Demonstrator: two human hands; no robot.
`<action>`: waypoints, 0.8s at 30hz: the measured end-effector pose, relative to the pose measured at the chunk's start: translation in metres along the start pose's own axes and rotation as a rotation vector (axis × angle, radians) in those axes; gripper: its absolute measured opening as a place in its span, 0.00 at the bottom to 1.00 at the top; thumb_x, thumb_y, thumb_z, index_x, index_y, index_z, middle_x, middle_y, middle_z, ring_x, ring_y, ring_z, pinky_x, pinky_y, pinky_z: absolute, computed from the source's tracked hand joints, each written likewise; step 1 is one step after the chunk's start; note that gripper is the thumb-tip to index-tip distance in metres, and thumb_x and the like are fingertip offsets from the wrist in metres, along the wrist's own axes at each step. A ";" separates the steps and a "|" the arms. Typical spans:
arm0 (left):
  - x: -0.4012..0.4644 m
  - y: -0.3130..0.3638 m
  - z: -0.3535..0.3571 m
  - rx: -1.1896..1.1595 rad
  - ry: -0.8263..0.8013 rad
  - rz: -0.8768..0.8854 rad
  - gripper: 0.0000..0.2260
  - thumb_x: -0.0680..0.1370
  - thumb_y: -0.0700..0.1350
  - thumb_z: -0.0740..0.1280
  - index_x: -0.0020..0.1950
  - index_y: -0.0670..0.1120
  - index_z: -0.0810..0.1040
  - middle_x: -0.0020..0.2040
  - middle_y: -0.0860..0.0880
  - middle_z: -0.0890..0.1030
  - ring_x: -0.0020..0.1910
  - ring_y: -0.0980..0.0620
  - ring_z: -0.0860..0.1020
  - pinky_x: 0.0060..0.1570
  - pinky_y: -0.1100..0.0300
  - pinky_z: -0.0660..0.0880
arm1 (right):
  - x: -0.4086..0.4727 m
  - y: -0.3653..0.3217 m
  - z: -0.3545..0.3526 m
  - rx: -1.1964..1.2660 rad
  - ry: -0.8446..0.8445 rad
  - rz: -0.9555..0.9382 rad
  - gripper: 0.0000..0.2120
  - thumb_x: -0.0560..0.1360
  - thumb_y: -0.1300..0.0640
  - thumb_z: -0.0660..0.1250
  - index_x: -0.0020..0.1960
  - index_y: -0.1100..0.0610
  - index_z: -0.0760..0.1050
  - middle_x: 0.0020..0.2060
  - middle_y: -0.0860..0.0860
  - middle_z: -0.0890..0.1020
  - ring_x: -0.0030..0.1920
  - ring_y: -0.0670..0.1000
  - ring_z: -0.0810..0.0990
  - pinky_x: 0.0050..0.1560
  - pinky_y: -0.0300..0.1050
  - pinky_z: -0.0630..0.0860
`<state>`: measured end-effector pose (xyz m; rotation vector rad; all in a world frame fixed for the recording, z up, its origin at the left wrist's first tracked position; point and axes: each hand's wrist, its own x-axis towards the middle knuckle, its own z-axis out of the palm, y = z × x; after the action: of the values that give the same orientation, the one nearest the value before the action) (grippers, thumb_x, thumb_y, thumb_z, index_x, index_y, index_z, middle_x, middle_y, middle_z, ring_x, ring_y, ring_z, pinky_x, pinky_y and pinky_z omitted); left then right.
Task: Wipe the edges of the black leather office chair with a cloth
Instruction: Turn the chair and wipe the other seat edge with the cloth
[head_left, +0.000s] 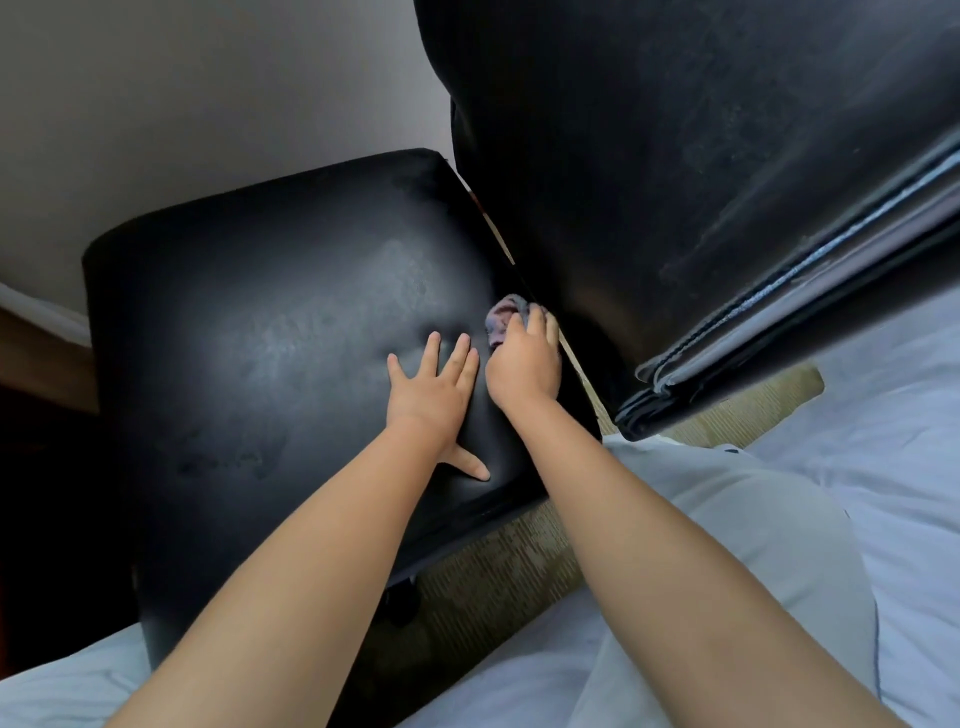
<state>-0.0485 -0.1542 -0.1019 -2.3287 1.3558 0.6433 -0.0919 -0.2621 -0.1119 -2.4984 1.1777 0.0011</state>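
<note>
The black leather office chair fills the view: its seat (270, 332) lies below me and its backrest (675, 156) rises at the upper right. My left hand (436, 395) lies flat on the seat with straight, spread fingers. Beside it, my right hand (524, 364) grips a bunched grey-purple cloth (504, 317) and holds it against the seat's rear edge, at the gap under the backrest. Most of the cloth is hidden under that hand.
A folded grey fabric (810, 306) hangs along the backrest's right edge. Tan carpet (498, 571) shows under the chair. White bedding (893, 426) lies at the right and bottom, and a pale wall (182, 93) stands behind the seat.
</note>
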 end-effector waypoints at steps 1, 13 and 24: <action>0.001 0.000 0.000 -0.003 0.001 -0.004 0.63 0.60 0.77 0.64 0.76 0.44 0.32 0.77 0.48 0.32 0.75 0.40 0.34 0.69 0.30 0.49 | 0.004 0.001 0.000 -0.019 -0.002 -0.018 0.26 0.78 0.57 0.59 0.75 0.61 0.59 0.75 0.55 0.55 0.76 0.54 0.50 0.73 0.45 0.56; 0.000 0.004 -0.004 0.019 -0.006 -0.034 0.62 0.61 0.77 0.63 0.76 0.44 0.31 0.77 0.47 0.32 0.76 0.40 0.34 0.69 0.30 0.51 | -0.078 0.044 0.013 0.041 0.101 -0.020 0.23 0.77 0.63 0.58 0.72 0.59 0.66 0.75 0.54 0.60 0.74 0.55 0.56 0.70 0.48 0.62; -0.007 0.005 0.001 0.012 -0.035 -0.007 0.61 0.62 0.77 0.62 0.75 0.46 0.30 0.76 0.46 0.31 0.75 0.40 0.33 0.66 0.28 0.50 | -0.031 0.019 0.002 0.094 0.005 0.029 0.24 0.79 0.60 0.56 0.75 0.58 0.60 0.76 0.51 0.54 0.76 0.51 0.49 0.72 0.43 0.53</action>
<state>-0.0563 -0.1514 -0.0991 -2.3011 1.3322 0.6685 -0.1259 -0.2490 -0.1148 -2.4009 1.1877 -0.0523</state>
